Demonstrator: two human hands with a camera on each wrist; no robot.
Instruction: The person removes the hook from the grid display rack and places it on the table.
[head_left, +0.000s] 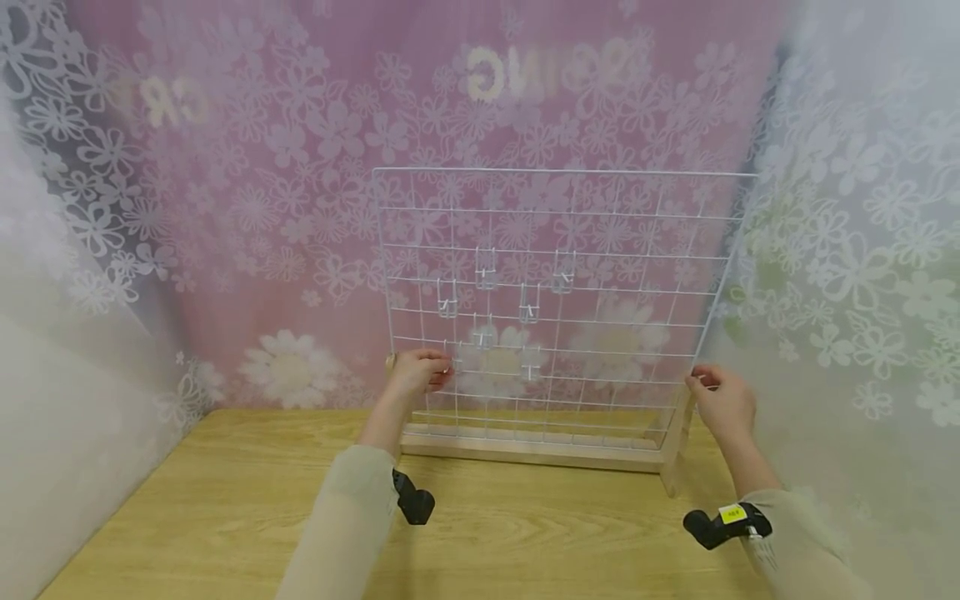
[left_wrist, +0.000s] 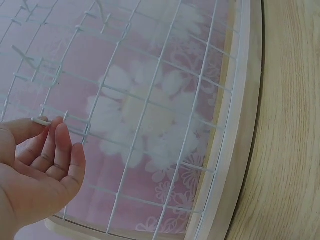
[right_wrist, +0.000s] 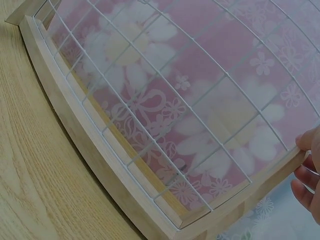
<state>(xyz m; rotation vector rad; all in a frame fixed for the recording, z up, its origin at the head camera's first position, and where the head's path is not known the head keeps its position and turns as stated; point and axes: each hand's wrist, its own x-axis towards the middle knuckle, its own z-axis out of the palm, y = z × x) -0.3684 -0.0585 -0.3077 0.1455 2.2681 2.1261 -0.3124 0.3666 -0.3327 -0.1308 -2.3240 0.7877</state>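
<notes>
A white wire grid panel (head_left: 562, 172) stands upright in a light wooden stand (head_left: 525, 452). Several white wire hooks (head_left: 486, 275) hang on its left and middle part. At the panel's lower left, my left hand (head_left: 415, 375) pinches the tip of a white hook (left_wrist: 41, 121) between thumb and fingers; the hook's back lies against the grid wires. My right hand (head_left: 727, 406) grips the top of the stand's right post, its thumb (right_wrist: 304, 141) on the near side and its fingers on the outer side.
The stand rests on a wood-grain table (head_left: 487, 533). Close behind it hangs a pink floral curtain (head_left: 300, 250), and a pale floral curtain (head_left: 862, 275) hangs at the right. Black wrist cameras (head_left: 414, 498) are strapped to both forearms.
</notes>
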